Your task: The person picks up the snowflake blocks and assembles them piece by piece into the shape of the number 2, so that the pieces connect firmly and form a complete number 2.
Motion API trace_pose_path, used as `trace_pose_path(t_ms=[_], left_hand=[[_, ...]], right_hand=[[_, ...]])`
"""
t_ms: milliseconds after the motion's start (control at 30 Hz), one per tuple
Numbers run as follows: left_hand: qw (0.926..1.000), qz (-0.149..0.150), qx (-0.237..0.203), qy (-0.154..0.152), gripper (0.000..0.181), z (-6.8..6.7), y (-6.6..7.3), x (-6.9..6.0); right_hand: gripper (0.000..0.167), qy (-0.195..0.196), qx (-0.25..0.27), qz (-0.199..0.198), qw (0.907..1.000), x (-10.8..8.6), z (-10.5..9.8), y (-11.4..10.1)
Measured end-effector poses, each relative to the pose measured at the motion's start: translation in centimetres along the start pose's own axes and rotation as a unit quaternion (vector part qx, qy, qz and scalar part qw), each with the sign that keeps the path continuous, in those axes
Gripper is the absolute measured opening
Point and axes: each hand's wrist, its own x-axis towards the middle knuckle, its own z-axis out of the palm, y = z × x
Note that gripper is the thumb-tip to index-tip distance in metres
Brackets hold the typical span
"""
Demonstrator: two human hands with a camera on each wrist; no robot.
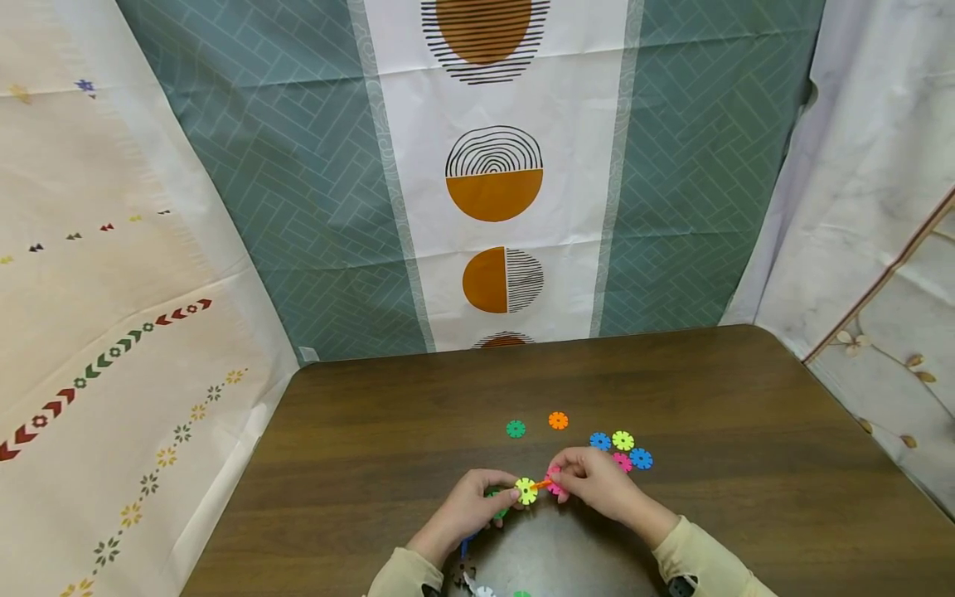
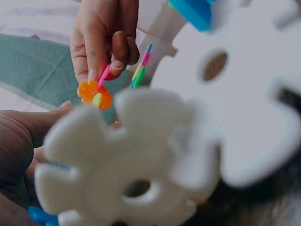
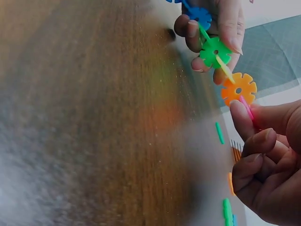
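A chain of slotted plastic flower discs joined edge to edge runs between the two hands. My left hand point(image 1: 472, 507) grips it near a green disc point(image 3: 207, 57) and a yellow disc point(image 1: 524, 497). An orange disc point(image 3: 228, 96) is slotted to the yellow one and, in the head view, shows almost edge-on. At that end my right hand point(image 1: 600, 483) pinches a pink disc point(image 3: 248, 109) against the orange disc's rim. Further back hangs a blue disc point(image 3: 201, 21). Large, blurred white discs point(image 2: 89, 174) fill the left wrist view's foreground, partly hiding the left hand.
On the brown table point(image 1: 358, 431) lie a loose green disc point(image 1: 511, 429), an orange disc point(image 1: 553, 421), and a cluster with a yellow disc point(image 1: 618, 442), a pink disc point(image 1: 622, 463) and blue discs point(image 1: 646, 458). Cloths hang behind and at both sides.
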Motion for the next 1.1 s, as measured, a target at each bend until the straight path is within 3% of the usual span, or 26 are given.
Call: trace_pose_path(t_ms=[233,433,567,733,800,867,1000,1100], left_hand=[[0.9986,0.019,0.050,0.008,0.018,-0.5,0.4,-0.3],[0.9924,0.046,0.107,0.041,0.024,-1.0,1.2,-0.7],[0.9878,0.076,0.103,0.090,0.025,-1.0,1.9,-0.7],[0.9714,0.114,0.073,0.195,0.017,-0.7,2.8,-1.0],[0.9695,0.116,0.047,0.211,0.018,-0.6,3.2,-1.1],[0.9754,0.108,0.020,0.191,0.022,-0.3,3.4,-1.2],[0.9960,0.045,-0.050,0.059,0.031,1.3,3.3,-1.3],[0.9936,-0.027,-0.109,-0.009,0.034,2.9,3.0,-1.3]], right_hand=[[0.014,0.007,0.071,0.026,0.9971,-0.4,0.5,0.2],[0.018,0.028,0.126,0.039,0.9909,-0.6,0.8,0.4],[0.020,0.044,0.149,0.043,0.9868,-0.8,0.9,0.3],[0.021,0.062,0.169,0.048,0.9825,-1.0,1.0,0.2],[0.022,0.066,0.178,0.052,0.9805,-1.1,1.1,0.1],[0.022,0.069,0.188,0.056,0.9781,-1.2,1.1,0.0],[0.023,0.087,0.198,0.057,0.9746,-1.4,1.3,-0.3],[0.025,0.104,0.205,0.055,0.9718,-1.4,1.6,-0.5]])
